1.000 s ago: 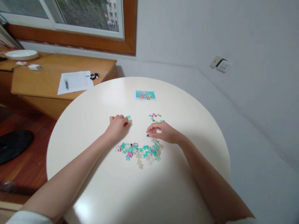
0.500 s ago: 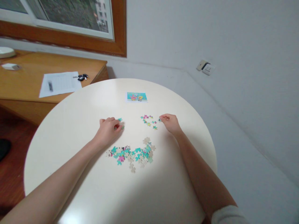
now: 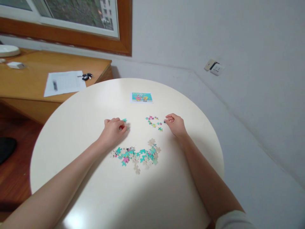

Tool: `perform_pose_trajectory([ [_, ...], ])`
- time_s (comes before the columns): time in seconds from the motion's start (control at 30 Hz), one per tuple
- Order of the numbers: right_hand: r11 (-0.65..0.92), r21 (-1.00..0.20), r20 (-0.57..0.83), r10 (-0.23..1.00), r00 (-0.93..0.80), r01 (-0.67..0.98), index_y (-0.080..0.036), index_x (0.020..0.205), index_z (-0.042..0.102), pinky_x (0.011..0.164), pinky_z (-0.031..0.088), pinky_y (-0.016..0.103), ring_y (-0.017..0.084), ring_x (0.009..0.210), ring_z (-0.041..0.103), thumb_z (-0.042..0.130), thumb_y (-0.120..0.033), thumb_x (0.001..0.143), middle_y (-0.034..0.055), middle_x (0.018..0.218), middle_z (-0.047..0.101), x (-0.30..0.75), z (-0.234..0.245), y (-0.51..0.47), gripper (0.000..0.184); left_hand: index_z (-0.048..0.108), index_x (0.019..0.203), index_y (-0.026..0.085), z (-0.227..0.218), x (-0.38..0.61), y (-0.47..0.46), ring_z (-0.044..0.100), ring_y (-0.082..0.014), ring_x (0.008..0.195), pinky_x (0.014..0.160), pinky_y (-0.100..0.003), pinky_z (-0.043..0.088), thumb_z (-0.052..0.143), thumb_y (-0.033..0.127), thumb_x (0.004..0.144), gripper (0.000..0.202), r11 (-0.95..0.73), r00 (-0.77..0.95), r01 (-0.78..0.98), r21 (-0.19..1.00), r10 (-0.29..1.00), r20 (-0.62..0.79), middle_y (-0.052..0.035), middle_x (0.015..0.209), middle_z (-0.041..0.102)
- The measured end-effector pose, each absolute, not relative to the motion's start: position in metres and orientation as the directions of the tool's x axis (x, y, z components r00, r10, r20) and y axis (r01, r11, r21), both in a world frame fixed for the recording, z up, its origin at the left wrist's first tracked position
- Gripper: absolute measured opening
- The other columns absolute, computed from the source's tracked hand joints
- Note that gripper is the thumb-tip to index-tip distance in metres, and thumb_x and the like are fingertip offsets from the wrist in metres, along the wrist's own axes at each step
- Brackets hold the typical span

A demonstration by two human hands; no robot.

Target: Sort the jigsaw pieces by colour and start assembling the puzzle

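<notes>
A round cream table (image 3: pixel 95 105) carries a loose heap of teal, pink and beige puzzle pieces (image 3: pixel 135 154) near its middle. My left hand (image 3: pixel 113 131) rests curled on the table, its fingertips on a few teal pieces (image 3: pixel 125 122). My right hand (image 3: pixel 175 124) is pinched at the right end of a small cluster of joined pieces (image 3: pixel 154 121), holding a small dark piece. A small reference picture card (image 3: pixel 141 97) lies farther back on the table.
A wooden desk (image 3: pixel 28 82) stands at the back left with a paper sheet (image 3: pixel 64 82), keys (image 3: pixel 86 76) and a white dish (image 3: pixel 8 50). A wall with a socket (image 3: pixel 214 67) runs along the right. A dark round object (image 3: pixel 6 148) lies on the floor at left.
My right hand has lifted away from the heap and gone back and to the right, to the small cluster. The left hand has stayed on the teal pieces. The camera has shifted.
</notes>
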State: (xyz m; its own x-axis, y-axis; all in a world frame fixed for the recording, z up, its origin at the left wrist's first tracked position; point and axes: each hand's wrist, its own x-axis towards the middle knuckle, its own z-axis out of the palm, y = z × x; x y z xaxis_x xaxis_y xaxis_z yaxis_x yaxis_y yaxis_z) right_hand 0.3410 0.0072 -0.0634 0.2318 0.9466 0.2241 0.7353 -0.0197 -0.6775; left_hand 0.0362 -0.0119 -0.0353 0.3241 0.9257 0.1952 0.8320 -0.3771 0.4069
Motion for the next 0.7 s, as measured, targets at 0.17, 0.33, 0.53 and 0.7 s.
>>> perform_pose_trajectory([
  [0.17,0.016,-0.65,0.259,0.945,0.201,0.76,-0.022,0.079,0.066,0.069,0.045,0.03,0.014,0.062,0.053,0.062,-0.026,0.068,-0.0011,0.069,0.064,0.344,-0.065,0.007,0.013,0.054,0.06,0.016,-0.03,0.036,-0.013,0.052,-0.0177,0.069,0.08,-0.039,0.033,0.045,0.029,0.082,0.027,-0.375,0.331,0.831,0.411,0.927,0.178,-0.0037,0.07,0.059],
  [0.33,0.028,-0.631,0.277,0.942,0.191,0.775,-0.02,0.078,0.065,0.069,0.044,0.031,0.015,0.064,0.054,0.06,-0.026,0.068,0.0007,0.072,0.063,0.342,-0.067,0.007,0.013,0.054,0.061,0.016,-0.028,0.033,-0.012,0.05,-0.0147,0.065,0.079,-0.038,0.034,0.047,0.029,0.083,0.026,-0.407,0.359,0.803,0.435,0.913,0.192,-0.002,0.068,0.058],
  [0.53,0.145,-0.59,0.363,0.926,0.1,0.794,-0.019,0.079,0.066,0.071,0.045,0.031,0.016,0.066,0.055,0.052,-0.026,0.076,0.0039,0.074,0.064,0.332,-0.063,0.004,0.016,0.053,0.061,0.017,-0.02,0.029,-0.011,0.044,-0.0108,0.059,0.063,-0.028,0.036,0.049,0.029,0.081,0.024,-0.451,0.474,0.706,0.547,0.874,0.109,-0.0004,0.063,0.053],
  [0.7,0.22,-0.562,0.393,0.919,0.023,0.797,-0.019,0.078,0.066,0.07,0.045,0.03,0.016,0.065,0.055,0.051,-0.022,0.077,0.0043,0.073,0.064,0.323,-0.055,-0.001,0.016,0.059,0.072,0.016,-0.006,0.021,-0.015,0.042,-0.0092,0.056,0.054,-0.023,0.034,0.054,0.032,0.078,0.018,-0.422,0.667,0.583,0.695,0.736,-0.113,0.0019,0.061,0.051],
])
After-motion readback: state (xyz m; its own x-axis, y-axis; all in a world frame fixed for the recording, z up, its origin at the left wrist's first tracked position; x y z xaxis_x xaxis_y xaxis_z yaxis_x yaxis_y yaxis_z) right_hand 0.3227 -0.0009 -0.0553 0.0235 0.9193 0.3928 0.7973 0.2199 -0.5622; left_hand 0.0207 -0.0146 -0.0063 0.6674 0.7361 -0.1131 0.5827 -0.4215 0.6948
